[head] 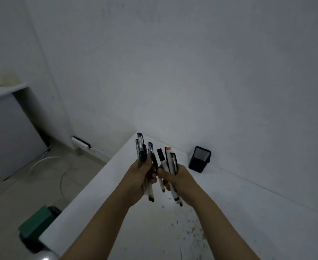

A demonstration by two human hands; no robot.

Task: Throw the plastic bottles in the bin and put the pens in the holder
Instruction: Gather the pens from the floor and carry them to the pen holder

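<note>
Both my hands are raised above the white table (248, 212), each closed around a bunch of pens. My left hand (138, 177) grips several black-capped clear pens (142, 149) that stick up and down out of the fist. My right hand (178, 178) holds several pens and markers (170, 160), one with an orange tip. The two hands almost touch. A black square pen holder (200, 159) stands upright on the table by the wall, just right of and beyond my right hand; it looks empty. No plastic bottles are in view.
A green-lidded bin (36, 225) stands on the floor left of the table's near corner. Cables (60, 166) and a power strip (80, 142) lie on the floor by the wall. A white cabinet (8, 132) is at far left. Dark specks dot the tabletop.
</note>
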